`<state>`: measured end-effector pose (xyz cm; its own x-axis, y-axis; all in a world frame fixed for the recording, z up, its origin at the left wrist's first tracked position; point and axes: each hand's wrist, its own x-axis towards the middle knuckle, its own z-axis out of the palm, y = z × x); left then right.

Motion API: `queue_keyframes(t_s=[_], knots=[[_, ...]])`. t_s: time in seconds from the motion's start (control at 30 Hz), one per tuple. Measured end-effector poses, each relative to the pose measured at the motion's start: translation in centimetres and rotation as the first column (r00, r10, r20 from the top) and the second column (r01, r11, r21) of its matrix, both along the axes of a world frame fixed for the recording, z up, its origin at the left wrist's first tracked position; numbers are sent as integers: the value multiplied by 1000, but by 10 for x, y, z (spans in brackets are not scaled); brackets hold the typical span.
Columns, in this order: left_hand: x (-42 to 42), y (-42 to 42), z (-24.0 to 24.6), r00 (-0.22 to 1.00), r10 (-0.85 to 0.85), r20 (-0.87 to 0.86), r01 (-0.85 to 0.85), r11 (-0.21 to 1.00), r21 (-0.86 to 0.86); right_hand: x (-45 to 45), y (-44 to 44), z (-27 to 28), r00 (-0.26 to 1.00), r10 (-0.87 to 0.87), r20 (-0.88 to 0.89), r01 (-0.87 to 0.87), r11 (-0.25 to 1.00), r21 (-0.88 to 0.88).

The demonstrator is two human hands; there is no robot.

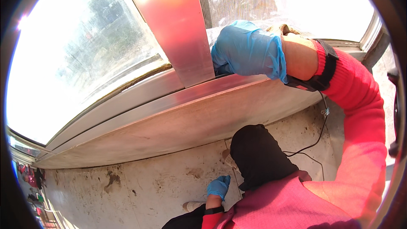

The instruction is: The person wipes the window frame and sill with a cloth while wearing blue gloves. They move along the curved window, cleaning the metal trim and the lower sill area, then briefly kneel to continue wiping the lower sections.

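My right hand, in a blue disposable glove, is curled against the lower end of a metal window mullion, where it meets the sill. Its fingers are mostly hidden, and I cannot tell whether it grips anything. A tan, cloth-like thing shows behind the wrist; whether the hand holds it is unclear. Low down by my left side hangs my left hand, also blue-gloved, its fingers drawn together with nothing visible in them. Glass panes flank the mullion, the right one beside a mesh screen.
Below the metal sill runs a pale wall panel down to a stained tile floor. A black cable trails from a device strapped to my right wrist. Assorted items stand at the far left.
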<state>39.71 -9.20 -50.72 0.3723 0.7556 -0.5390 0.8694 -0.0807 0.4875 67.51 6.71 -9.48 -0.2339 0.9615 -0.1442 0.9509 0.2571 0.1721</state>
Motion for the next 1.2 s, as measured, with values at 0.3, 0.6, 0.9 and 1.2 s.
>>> queue_keyframes(t_s=[0.3,0.6,0.9,1.2], knots=[[1,-2,-6,1000,9,18,-9,1000,-6,-5,-2,-1,1000,8,22,-9,999,51],[2,-3,-1,999,19,36,-18,999,-28,-10,2,-5,991,-35,131,25,997,75],[4,-1,4,999,-36,-40,34,998,-53,-7,-1,-1,998,24,55,-28,997,73],[2,-1,1,1000,-12,14,13,998,-56,-2,-2,-3,982,98,160,-116,987,107]])
